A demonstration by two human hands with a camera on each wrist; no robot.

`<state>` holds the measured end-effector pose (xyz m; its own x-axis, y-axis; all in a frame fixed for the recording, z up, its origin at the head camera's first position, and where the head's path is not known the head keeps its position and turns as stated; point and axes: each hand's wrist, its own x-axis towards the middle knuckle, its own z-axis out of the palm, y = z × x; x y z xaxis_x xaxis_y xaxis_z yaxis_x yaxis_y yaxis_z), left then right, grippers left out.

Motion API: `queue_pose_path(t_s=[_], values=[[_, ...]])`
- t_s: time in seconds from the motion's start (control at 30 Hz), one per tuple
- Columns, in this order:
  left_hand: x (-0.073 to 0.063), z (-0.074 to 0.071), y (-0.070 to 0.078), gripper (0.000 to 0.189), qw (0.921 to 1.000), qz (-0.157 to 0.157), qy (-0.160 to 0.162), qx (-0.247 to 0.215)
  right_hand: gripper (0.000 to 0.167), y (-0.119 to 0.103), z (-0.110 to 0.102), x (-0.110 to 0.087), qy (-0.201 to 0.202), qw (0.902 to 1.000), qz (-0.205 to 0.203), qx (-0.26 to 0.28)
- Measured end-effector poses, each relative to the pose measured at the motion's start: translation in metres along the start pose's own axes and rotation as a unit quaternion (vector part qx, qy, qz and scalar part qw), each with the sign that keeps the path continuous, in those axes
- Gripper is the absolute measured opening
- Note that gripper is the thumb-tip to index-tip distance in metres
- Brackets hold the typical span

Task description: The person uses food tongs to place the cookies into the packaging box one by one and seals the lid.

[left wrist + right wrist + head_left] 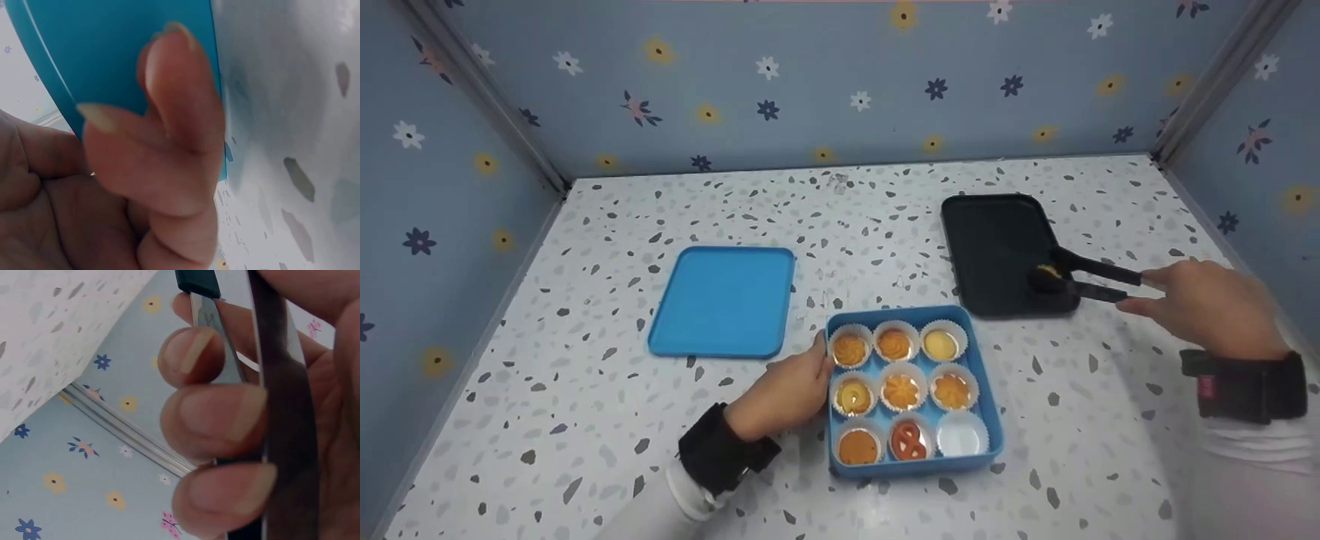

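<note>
My left hand [786,390] rests against the left outer wall of a blue square box [916,471]. In the left wrist view its fingers [183,84] are bent beside the blue wall. Paper cups in the box hold cookies, among them a pretzel-shaped one [908,439]; the front right cup [962,434] is empty. My right hand [1219,307] grips black-tipped tongs [1102,268], whose metal handles show in the right wrist view. A small yellowish cookie [1048,271] sits between the tong heads, over the black tray [997,247]; whether it touches the tray I cannot tell.
A blue lid-like square panel [724,300] lies left of the box on the speckled table [840,225]. Flower-patterned walls [840,75] stand at the back and both sides.
</note>
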<state>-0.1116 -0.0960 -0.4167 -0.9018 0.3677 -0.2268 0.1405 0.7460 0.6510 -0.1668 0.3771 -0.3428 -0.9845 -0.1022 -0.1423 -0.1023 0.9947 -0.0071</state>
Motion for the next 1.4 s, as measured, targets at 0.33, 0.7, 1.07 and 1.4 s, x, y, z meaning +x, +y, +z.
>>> queue_pose_path(t_s=[0.33,0.7,1.07,1.4], values=[[0.000,0.001,0.000,0.059,1.0000,-0.007,0.000,-0.004,0.080,0.001,0.011,0.005,0.005,0.9999,-0.006,0.013],[0.000,0.002,-0.002,0.059,1.0000,-0.006,0.001,-0.005,0.055,-0.003,0.014,0.007,0.068,0.9975,-0.018,0.010],[-0.001,0.002,-0.001,0.059,1.0000,0.004,0.003,-0.003,0.057,0.003,0.015,0.006,0.097,0.9946,-0.030,0.021],[0.000,0.001,-0.002,0.059,0.9999,-0.008,-0.004,-0.011,0.056,-0.011,-0.001,-0.008,0.135,0.9862,-0.069,0.066]])
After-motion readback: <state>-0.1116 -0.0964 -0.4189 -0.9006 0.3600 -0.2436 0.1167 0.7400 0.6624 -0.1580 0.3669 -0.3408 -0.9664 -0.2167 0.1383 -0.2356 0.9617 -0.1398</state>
